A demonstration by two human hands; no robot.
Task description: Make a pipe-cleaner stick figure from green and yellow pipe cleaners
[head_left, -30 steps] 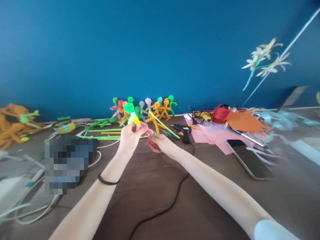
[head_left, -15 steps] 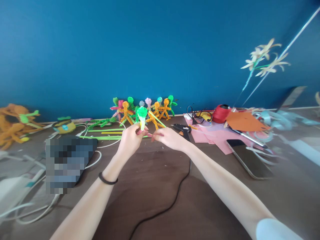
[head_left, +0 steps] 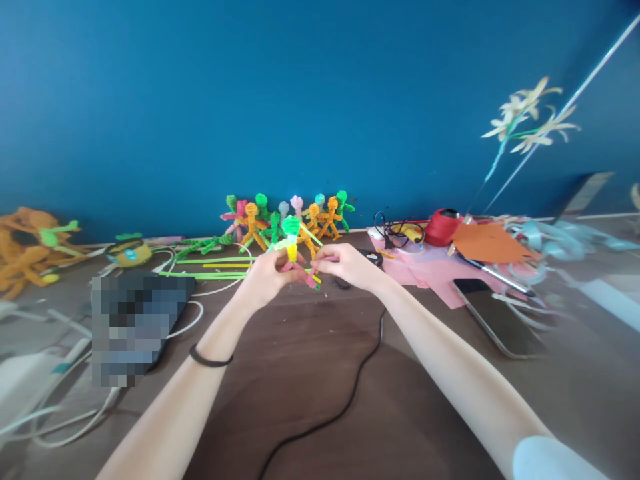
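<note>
Between my hands is a small pipe cleaner figure (head_left: 291, 228) with a green head, a yellow middle and pink lower parts. My left hand (head_left: 273, 270) is closed around its body, thumb and fingers pinching it. With fingertips together, my right hand (head_left: 343, 265) grips a pink pipe cleaner end (head_left: 314, 275) at the figure's lower right. A small green tip shows just below that end. Behind my hands stands a row of finished pipe cleaner figures (head_left: 251, 223) in orange, green, pink and blue.
Loose green pipe cleaners (head_left: 210, 275) lie left of my hands, near a pixelated tablet-like device (head_left: 173, 320). A glue gun (head_left: 371, 257) sits behind my right hand, its black cord running forward. Farther right are pink sheets (head_left: 440, 280), a red thread spool (head_left: 441, 228) and a phone (head_left: 495, 317).
Both hands have shifted slightly right with the figure. The figure is turned, showing more yellow and a pink end lower right. My right hand now covers most of the glue gun.
</note>
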